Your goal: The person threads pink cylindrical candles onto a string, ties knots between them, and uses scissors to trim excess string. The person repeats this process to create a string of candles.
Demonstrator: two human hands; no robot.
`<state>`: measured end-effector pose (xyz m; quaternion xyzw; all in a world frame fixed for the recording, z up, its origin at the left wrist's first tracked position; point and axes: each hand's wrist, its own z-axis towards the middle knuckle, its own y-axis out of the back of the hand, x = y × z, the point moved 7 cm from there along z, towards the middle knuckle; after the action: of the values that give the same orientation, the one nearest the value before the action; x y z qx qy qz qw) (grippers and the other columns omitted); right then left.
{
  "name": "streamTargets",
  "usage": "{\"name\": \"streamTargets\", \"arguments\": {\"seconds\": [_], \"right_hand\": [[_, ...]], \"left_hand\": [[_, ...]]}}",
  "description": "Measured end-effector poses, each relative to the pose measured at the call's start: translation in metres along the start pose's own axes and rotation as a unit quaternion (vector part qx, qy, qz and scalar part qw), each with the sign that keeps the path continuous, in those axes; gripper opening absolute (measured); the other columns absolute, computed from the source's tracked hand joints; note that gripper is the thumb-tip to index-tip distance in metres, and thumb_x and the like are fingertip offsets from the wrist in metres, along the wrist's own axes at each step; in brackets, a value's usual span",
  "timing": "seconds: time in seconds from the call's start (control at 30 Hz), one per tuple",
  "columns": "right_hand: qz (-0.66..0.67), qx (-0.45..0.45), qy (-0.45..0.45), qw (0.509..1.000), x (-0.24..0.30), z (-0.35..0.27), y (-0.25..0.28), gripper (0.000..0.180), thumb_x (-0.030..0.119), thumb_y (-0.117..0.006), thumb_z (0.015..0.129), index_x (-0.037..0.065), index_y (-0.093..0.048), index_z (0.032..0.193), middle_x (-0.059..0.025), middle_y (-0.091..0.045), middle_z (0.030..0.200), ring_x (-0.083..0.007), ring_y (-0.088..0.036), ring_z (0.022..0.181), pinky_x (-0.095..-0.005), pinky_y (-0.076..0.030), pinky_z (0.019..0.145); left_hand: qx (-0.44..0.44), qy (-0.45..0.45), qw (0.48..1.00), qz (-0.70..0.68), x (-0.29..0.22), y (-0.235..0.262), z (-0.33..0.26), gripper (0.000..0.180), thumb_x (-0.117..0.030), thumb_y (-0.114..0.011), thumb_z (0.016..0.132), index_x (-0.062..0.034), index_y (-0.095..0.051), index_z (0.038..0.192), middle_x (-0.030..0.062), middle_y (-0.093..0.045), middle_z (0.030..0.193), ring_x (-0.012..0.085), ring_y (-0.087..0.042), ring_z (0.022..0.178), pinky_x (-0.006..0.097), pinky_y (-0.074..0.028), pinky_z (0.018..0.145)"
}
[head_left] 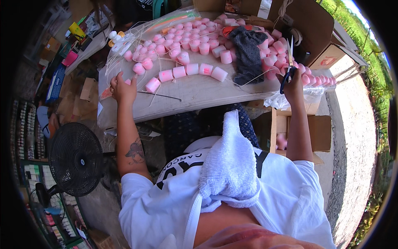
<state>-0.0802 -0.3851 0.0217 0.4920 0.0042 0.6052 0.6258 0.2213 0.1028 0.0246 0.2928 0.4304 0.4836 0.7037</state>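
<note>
From my remote seat I see a pale wooden table (199,93) crowded with small pink cylinders (195,45), a curved row of them (192,69) lying nearest its front edge. A dark grey knitted cloth (248,54) lies among them at centre right, thin white strings (124,45) trail across the left end, and a thin dark stick (159,95) rests on the bare boards.

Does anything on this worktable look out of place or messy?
Mostly orderly. The dark knitted cloth lies crumpled over the pink cups, and loose strings sprawl near the left hand. The right hand holds scissors.
</note>
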Motion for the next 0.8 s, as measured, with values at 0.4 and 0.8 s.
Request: {"name": "streamTargets", "arguments": {"seconds": [0.4,0.8], "right_hand": [[0.023,0.039,0.096,0.994,0.050,0.000,0.021,0.044,0.018,-0.074,0.073,0.003,-0.046,0.102,-0.0188,-0.061,0.093,-0.0370,-0.060,0.089,-0.0405,-0.047,0.072],[0.115,0.044,-0.085,0.989,-0.054,-0.053,0.040,0.043,0.019,-0.077,0.071,0.002,-0.049,0.099,-0.0135,-0.061,0.089,-0.0276,-0.060,0.080,-0.0369,-0.047,0.071]], "left_hand": [[0.342,-0.396,0.686,-0.505,-0.297,-0.019,-0.154,0.051,-0.018,-0.065,0.085,-0.0036,-0.043,0.128,0.0145,-0.054,0.122,0.0229,-0.052,0.113,0.034,-0.042,0.093],[0.284,-0.481,0.701,-0.444,-0.421,-0.076,-0.195,0.015,-0.017,-0.062,0.082,-0.0020,-0.064,0.085,0.0158,-0.064,0.081,0.0319,-0.062,0.076,0.038,-0.048,0.068]]}}
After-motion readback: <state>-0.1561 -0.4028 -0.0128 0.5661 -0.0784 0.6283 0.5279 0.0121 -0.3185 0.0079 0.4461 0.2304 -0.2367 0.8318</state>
